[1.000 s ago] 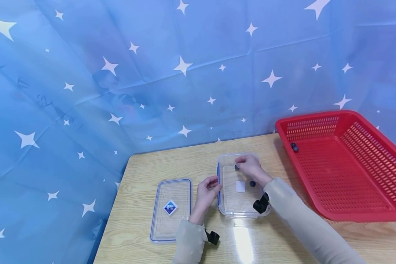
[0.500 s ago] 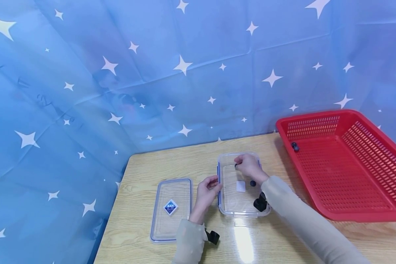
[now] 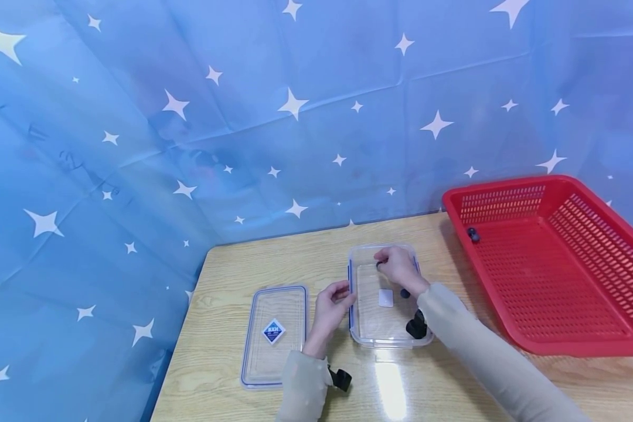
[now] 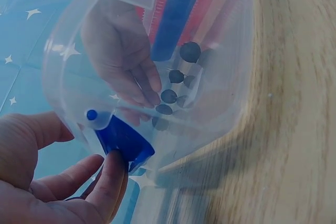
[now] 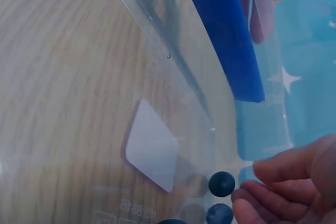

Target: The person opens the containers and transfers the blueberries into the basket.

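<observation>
My left hand [image 3: 331, 308] is at the left wall of a clear plastic food container [image 3: 366, 316], its fingertips touching the hanging blue clip [image 4: 123, 141]. My right hand [image 3: 398, 266] reaches inside toward the far end. In the right wrist view, its fingertips [image 5: 242, 195] are beside a dark blueberry [image 5: 221, 184], with another blueberry [image 5: 219, 214] just below; neither looks pinched between thumb and finger. From the left wrist view, several blueberries [image 4: 169, 96] lie in a row on the container floor. One blueberry [image 3: 404, 293] shows near my right wrist.
The clear lid [image 3: 274, 363] with a blue seal lies on the wooden table to the left of the container. A large red basket [image 3: 469, 252] stands at the right, with a few dark blueberries [image 3: 473, 234] by its left wall. A starry blue backdrop [image 3: 295, 146] hangs behind.
My right hand has shifted very slightly inside the container, covering more of the far blueberry in the head view. The left hand stays in place on the container's side.
</observation>
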`<control>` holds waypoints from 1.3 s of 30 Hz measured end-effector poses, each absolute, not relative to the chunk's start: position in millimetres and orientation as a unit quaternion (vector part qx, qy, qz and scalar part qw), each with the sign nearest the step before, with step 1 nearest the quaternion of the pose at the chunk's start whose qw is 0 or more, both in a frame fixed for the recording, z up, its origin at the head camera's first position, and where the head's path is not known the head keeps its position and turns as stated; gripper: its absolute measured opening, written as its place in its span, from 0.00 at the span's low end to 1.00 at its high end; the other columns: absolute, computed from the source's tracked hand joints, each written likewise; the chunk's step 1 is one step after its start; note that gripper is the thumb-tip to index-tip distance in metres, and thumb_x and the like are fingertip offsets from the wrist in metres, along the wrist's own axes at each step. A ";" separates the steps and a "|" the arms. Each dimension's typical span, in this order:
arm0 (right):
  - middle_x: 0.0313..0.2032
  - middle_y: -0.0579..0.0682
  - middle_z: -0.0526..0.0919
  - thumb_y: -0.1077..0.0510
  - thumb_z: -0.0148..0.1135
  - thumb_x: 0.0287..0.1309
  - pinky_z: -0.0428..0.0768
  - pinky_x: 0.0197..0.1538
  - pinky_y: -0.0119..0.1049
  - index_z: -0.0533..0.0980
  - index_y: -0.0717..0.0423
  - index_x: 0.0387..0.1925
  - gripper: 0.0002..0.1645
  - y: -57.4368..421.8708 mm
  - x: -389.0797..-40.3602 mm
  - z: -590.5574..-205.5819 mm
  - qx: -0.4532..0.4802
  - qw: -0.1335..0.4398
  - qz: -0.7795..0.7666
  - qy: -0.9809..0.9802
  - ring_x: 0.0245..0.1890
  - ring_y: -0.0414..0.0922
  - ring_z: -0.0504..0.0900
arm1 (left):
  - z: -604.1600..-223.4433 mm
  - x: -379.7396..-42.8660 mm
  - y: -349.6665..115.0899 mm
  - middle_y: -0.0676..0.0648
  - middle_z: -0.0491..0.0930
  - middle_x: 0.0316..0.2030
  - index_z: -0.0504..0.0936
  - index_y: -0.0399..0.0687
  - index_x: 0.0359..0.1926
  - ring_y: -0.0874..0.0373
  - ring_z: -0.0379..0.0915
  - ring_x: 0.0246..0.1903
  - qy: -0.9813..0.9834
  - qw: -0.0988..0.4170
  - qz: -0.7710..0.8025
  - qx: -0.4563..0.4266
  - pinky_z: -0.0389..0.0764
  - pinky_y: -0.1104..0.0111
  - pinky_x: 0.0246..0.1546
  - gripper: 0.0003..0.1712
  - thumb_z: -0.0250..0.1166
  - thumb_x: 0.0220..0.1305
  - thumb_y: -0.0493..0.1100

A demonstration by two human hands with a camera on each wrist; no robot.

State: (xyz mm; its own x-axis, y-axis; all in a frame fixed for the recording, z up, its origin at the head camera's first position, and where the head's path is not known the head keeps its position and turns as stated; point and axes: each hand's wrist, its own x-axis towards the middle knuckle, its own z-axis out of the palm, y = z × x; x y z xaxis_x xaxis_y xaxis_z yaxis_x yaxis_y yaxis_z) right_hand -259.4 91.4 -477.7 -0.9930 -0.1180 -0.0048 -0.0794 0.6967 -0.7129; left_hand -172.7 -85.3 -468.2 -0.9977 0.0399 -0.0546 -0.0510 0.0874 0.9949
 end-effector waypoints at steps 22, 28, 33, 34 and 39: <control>0.41 0.62 0.82 0.68 0.61 0.52 0.77 0.47 0.45 0.78 0.70 0.44 0.15 85.3 -264.4 -481.8 -0.044 0.075 -0.426 0.901 0.43 0.54 0.78 | -467.7 -173.5 -84.6 0.27 0.74 0.46 0.72 0.21 0.50 0.42 0.72 0.45 0.733 0.035 0.679 -0.007 0.75 0.78 0.40 0.20 0.60 0.56 0.27; 0.40 0.63 0.82 0.70 0.62 0.50 0.77 0.48 0.47 0.78 0.73 0.43 0.16 75.0 -267.0 -488.3 -0.072 0.072 -0.421 0.901 0.43 0.55 0.79 | -468.4 -173.2 -85.0 0.27 0.74 0.47 0.73 0.21 0.50 0.44 0.73 0.44 0.734 0.036 0.678 -0.009 0.75 0.78 0.41 0.20 0.61 0.56 0.27; 0.39 0.62 0.83 0.71 0.60 0.48 0.78 0.47 0.47 0.79 0.71 0.41 0.15 70.7 -267.9 -491.3 -0.083 0.059 -0.398 0.912 0.42 0.55 0.79 | -469.2 -173.3 -85.2 0.27 0.74 0.47 0.73 0.22 0.50 0.43 0.73 0.45 0.735 0.035 0.677 -0.008 0.76 0.77 0.41 0.20 0.61 0.56 0.27; 0.39 0.61 0.83 0.71 0.60 0.49 0.78 0.47 0.47 0.79 0.70 0.41 0.15 70.3 -267.7 -491.4 -0.082 0.061 -0.395 0.913 0.42 0.54 0.79 | -469.1 -173.4 -85.2 0.27 0.74 0.47 0.73 0.22 0.50 0.43 0.73 0.45 0.734 0.035 0.678 -0.009 0.76 0.77 0.41 0.20 0.61 0.56 0.27; 0.41 0.60 0.82 0.71 0.58 0.51 0.78 0.46 0.48 0.80 0.68 0.42 0.14 69.7 -267.3 -491.1 -0.088 0.066 -0.378 0.919 0.43 0.54 0.79 | -468.8 -173.2 -85.6 0.27 0.74 0.46 0.73 0.21 0.50 0.42 0.72 0.45 0.732 0.033 0.680 -0.008 0.75 0.77 0.41 0.20 0.60 0.56 0.27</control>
State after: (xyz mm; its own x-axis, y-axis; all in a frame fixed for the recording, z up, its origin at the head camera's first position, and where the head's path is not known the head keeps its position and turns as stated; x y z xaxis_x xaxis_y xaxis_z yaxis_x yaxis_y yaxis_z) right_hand -267.3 69.7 -491.1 -0.9758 -0.2119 -0.0547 -0.1122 0.6991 -0.7062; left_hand -173.2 -85.6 -468.8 -0.9977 0.0339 -0.0594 -0.0568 0.0737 0.9957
